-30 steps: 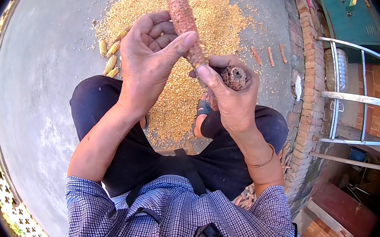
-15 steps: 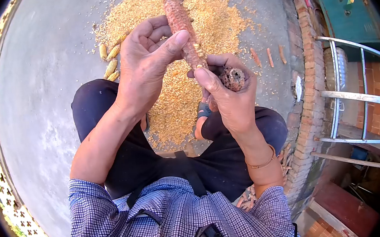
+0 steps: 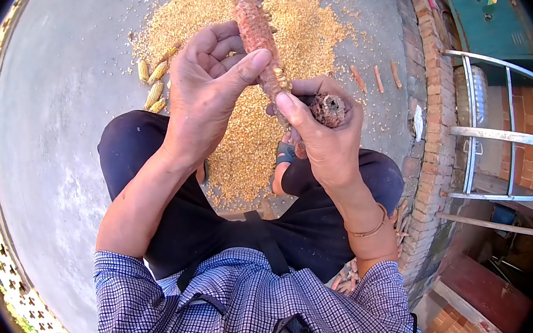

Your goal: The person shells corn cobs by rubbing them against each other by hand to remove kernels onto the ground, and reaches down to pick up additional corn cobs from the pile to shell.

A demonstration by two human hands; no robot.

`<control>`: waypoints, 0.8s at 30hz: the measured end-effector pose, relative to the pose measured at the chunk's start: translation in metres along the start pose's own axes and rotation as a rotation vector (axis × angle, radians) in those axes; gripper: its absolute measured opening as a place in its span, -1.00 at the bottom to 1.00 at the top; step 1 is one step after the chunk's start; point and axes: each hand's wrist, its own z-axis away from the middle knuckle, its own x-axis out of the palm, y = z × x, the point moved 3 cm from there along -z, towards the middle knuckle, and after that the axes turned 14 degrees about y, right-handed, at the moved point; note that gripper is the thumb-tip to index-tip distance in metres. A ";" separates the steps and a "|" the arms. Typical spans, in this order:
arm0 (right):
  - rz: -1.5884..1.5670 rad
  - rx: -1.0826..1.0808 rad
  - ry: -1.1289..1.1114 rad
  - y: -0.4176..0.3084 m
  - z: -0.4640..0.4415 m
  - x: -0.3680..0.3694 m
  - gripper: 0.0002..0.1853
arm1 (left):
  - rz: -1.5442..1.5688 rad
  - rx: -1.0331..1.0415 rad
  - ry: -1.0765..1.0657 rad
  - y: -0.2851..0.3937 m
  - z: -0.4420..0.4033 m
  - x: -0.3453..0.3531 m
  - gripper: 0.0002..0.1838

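Your right hand [image 3: 328,144] has edged its thumb up the reddish cob [image 3: 255,32], against some kernels [image 3: 281,80].
Your left hand [image 3: 205,98] pinches it above the kernel pile [image 3: 300,31], your right cradles a second cob [image 3: 328,110], yellow ears [image 3: 154,94] sit left of the pile.

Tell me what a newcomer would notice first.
First, the long, reddish, nearly stripped corncob in the left hand, upper centre; the right hand touches its lower end while gripping a rough brown corncob. Below, loose golden corn kernels lie on the grey floor. A silver barred metal frame shows far right.
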 end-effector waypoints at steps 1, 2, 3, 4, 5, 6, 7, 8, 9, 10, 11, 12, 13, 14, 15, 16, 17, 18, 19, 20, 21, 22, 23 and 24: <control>0.020 -0.009 -0.002 0.000 0.000 0.000 -0.79 | 0.000 -0.004 0.004 0.000 0.000 0.000 -0.42; 0.024 -0.019 0.002 0.000 0.000 0.000 -0.81 | 0.000 -0.009 0.008 -0.001 0.001 0.001 -0.42; 0.029 -0.030 0.006 0.000 0.000 0.000 -0.83 | 0.001 -0.014 0.011 -0.001 0.001 0.001 -0.42; 0.035 -0.041 0.011 0.000 0.001 0.000 -0.85 | -0.013 0.001 0.008 -0.002 0.003 0.001 -0.43; 0.043 -0.065 0.018 0.001 0.001 0.000 -0.84 | -0.027 0.016 0.005 -0.003 0.004 0.001 -0.43; 0.050 -0.086 0.024 0.004 0.001 0.000 -0.83 | -0.043 0.031 0.004 -0.003 0.004 0.001 -0.43; 0.058 -0.108 0.029 0.005 0.000 0.000 -0.82 | -0.033 0.014 -0.019 -0.002 0.002 0.001 -0.44; 0.058 -0.105 0.006 0.004 -0.001 0.001 -0.79 | -0.022 -0.002 -0.044 0.000 -0.001 0.001 -0.45; 0.058 -0.103 -0.013 0.003 -0.001 0.000 -0.77 | -0.011 -0.017 -0.073 0.000 -0.002 0.001 -0.46; 0.055 -0.104 -0.035 0.002 -0.003 0.000 -0.74 | 0.028 -0.044 -0.075 0.000 -0.004 0.001 -0.47; 0.025 -0.085 -0.043 0.001 -0.004 0.000 -0.72 | 0.066 -0.072 -0.075 0.000 -0.005 0.001 -0.49; -0.003 -0.064 -0.051 0.001 -0.004 -0.001 -0.69 | 0.103 -0.102 -0.075 -0.001 -0.005 0.000 -0.50; -0.032 -0.044 -0.060 0.001 -0.004 -0.002 -0.67 | 0.124 -0.130 -0.078 -0.003 -0.006 -0.002 -0.51; -0.053 -0.023 -0.086 0.001 -0.005 -0.002 -0.67 | 0.144 -0.158 -0.081 -0.004 -0.008 -0.005 -0.53; -0.072 -0.001 -0.110 0.001 -0.005 -0.003 -0.67 | 0.165 -0.187 -0.085 -0.005 -0.009 -0.006 -0.54; -0.092 0.018 -0.134 0.001 -0.006 -0.002 -0.67 | 0.182 -0.199 -0.105 -0.003 -0.010 -0.005 -0.55; -0.104 0.019 -0.119 0.000 -0.006 -0.002 -0.69 | 0.200 -0.212 -0.126 0.000 -0.009 -0.003 -0.55; -0.115 0.022 -0.106 0.000 -0.006 -0.003 -0.70 | 0.218 -0.226 -0.145 0.002 -0.009 -0.001 -0.56; -0.124 0.024 -0.093 0.000 -0.006 -0.003 -0.72 | 0.220 -0.229 -0.141 0.002 -0.009 0.000 -0.56; -0.111 0.007 -0.075 0.000 -0.005 -0.004 -0.74 | 0.223 -0.232 -0.139 0.002 -0.008 0.001 -0.56; -0.098 -0.012 -0.056 -0.001 -0.005 -0.006 -0.76 | 0.228 -0.235 -0.137 0.002 -0.008 0.003 -0.56; -0.084 -0.031 -0.036 -0.001 -0.005 -0.007 -0.78 | 0.233 -0.239 -0.130 0.001 -0.008 0.004 -0.56; -0.072 -0.109 -0.013 -0.003 -0.006 -0.008 -0.80 | 0.240 -0.242 -0.123 -0.001 -0.009 0.004 -0.56; -0.057 -0.187 0.011 -0.003 -0.007 -0.010 -0.81 | 0.248 -0.247 -0.117 -0.003 -0.009 0.004 -0.56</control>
